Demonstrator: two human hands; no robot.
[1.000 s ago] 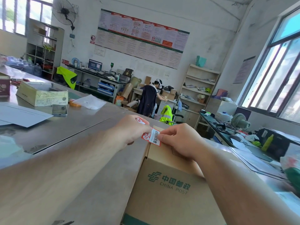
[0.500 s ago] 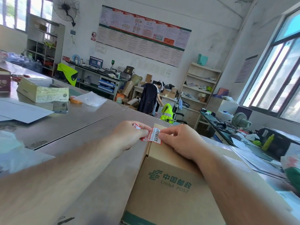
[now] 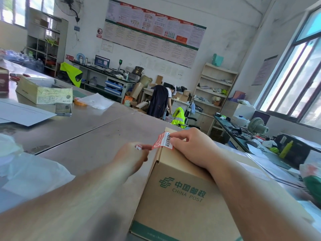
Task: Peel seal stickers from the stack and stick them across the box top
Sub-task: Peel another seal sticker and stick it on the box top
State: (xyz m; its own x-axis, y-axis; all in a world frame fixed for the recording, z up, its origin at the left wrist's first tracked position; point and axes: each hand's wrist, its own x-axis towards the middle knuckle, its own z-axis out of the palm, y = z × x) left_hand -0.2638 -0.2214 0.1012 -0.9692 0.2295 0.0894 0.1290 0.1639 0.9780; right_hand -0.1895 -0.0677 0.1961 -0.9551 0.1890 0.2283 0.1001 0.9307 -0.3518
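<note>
Steel-topped, the surface (image 3: 97,136) is being used as a packing bench in a cluttered office with shelves, desks and tall windows. One cardboard box (image 3: 182,197) printed "China Post" is being rested on it, closed. One red and white seal sticker (image 3: 163,141) is being held over the box's far top edge. It is being pinched at one end by the right hand (image 3: 192,146), grip closed on it. The left hand (image 3: 132,157) is being kept fingers together, holding small red and white stickers (image 3: 138,146) beside the seal. One phone (image 3: 63,108) and one open carton (image 3: 44,91) are lying further back.
</note>
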